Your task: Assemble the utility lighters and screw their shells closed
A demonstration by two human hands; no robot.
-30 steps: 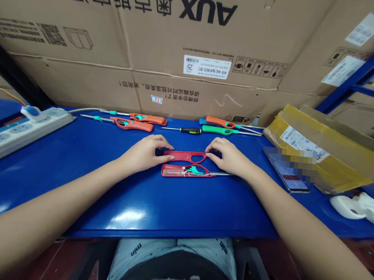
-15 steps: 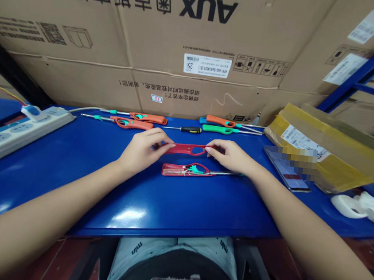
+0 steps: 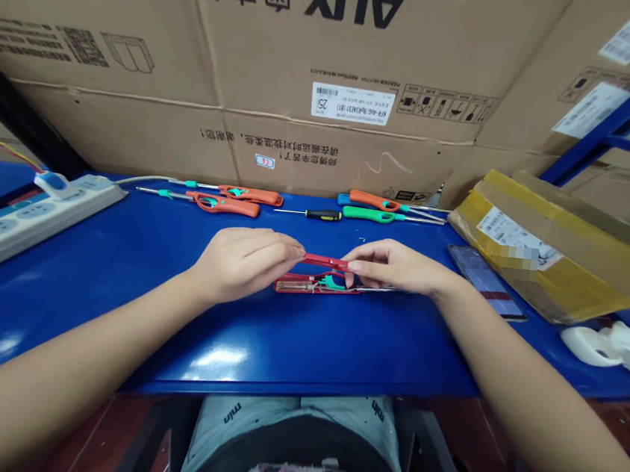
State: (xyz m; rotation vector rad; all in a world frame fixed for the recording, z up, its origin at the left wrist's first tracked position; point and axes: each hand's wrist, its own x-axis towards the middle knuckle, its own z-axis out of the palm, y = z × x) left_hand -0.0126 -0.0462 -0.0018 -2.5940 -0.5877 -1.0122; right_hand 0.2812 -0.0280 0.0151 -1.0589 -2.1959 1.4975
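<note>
My left hand (image 3: 245, 260) and my right hand (image 3: 394, 265) hold a red plastic cover half (image 3: 323, 261) between them, one at each end, just above the blue table (image 3: 119, 275). Directly below it lies the open red lighter half (image 3: 310, 286), with a teal trigger and a thin metal rod sticking out to the right. The cover hangs close over that lower half; whether they touch I cannot tell.
Along the back edge lie two orange long lighters (image 3: 229, 199), a black-handled screwdriver (image 3: 311, 213), and an orange and a green lighter (image 3: 377, 207). A white power strip (image 3: 18, 214) sits left. A phone (image 3: 485, 278), a taped cardboard box (image 3: 561, 254) and white cloth (image 3: 612, 348) are right. Large cartons stand behind.
Both hands lifted the red cover half off the table, turned it and brought it toward me, over the open lighter half. The lower half stayed in place.
</note>
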